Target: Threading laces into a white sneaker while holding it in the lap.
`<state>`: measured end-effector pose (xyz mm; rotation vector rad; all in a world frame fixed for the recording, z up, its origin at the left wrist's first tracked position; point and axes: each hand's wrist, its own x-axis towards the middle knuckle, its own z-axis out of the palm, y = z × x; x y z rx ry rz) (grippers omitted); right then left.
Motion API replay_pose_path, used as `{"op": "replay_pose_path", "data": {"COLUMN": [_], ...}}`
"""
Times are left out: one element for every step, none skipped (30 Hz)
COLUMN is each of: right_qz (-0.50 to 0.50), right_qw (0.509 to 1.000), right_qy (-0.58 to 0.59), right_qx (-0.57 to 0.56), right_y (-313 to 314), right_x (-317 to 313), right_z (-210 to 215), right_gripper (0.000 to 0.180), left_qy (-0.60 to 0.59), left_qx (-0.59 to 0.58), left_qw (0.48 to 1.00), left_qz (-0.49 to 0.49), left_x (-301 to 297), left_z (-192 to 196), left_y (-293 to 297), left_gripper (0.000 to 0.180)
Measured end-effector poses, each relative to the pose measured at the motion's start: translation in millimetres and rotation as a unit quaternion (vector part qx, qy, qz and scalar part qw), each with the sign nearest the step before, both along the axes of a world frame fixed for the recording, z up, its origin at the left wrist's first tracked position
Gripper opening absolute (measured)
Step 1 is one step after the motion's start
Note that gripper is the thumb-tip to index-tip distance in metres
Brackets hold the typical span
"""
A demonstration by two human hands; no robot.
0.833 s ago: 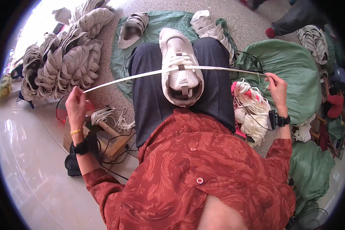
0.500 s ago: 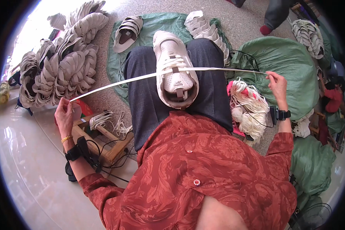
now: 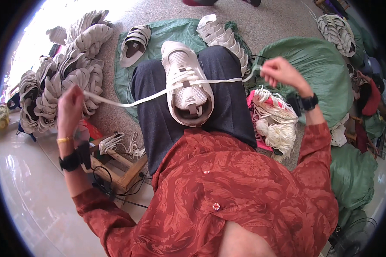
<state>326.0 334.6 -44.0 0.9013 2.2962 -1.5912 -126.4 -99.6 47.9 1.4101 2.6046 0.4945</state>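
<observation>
Speckled floor spreads around you, with a green cloth [image 3: 171, 32] ahead and a heap of pale shoe uppers [image 3: 60, 81] to your left. You have a white shoe [image 3: 186, 81] resting on your lap, toe pointing away. A white lace [image 3: 133, 100] runs through it and out to both sides. Your left hand [image 3: 70, 109] has its fingers pinched shut on one end, your right hand [image 3: 281, 73] pinched shut on the other. Beside your right knee lies a bundle of laces [image 3: 276, 122].

white sneaker [image 3: 187, 81] | white lace [image 3: 133, 101] | red patterned shirt [image 3: 236, 192]
</observation>
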Motion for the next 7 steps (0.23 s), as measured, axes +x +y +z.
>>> {"op": "replay_pose_path", "data": {"right_qz": [-0.006, -0.042, -0.096, -0.163, -0.229, -0.293, -0.29], "right_qw": [1.0, 0.994, 0.973, 0.949, 0.915, 0.873, 0.891], "right_qy": [0.031, 0.098, 0.208, 0.271, 0.33, 0.389, 0.347], "right_qx": [-0.002, 0.025, 0.01, -0.006, -0.022, -0.038, -0.051], "right_y": [6.9, 9.1, 11.7, 9.8, 5.6, 0.3, -15.8], "right_x": [-12.2, -19.9, -26.7, -28.3, -28.7, -29.1, -25.9], "right_z": [15.6, 35.6, 46.2, 50.0, 52.7, 52.5, 48.0], "right_gripper": [0.025, 0.026, 0.024, 0.024, 0.023, 0.023, 0.024], "left_qy": [0.05, 0.098, 0.107, 0.11, 0.062, 0.081, 0.088], "left_qx": [0.041, 0.08, 0.13, 0.185, 0.214, 0.2, 0.196], "left_qw": [0.998, 0.992, 0.983, 0.968, 0.966, 0.969, 0.971], "left_qz": [0.011, 0.02, 0.079, 0.133, 0.133, 0.125, 0.104], "left_x": [-0.5, -2.3, -1.5, -4.8, -23.1, -31.3, -38.3], "left_z": [14.7, 29.8, 52.3, 61.2, 60.7, 48.9, 9.2], "left_y": [16.2, 28.7, 27.3, 26.5, 9.4, -1.8, -1.6], "left_gripper": [0.01, 0.012, 0.013, 0.014, 0.015, 0.013, 0.013]}}
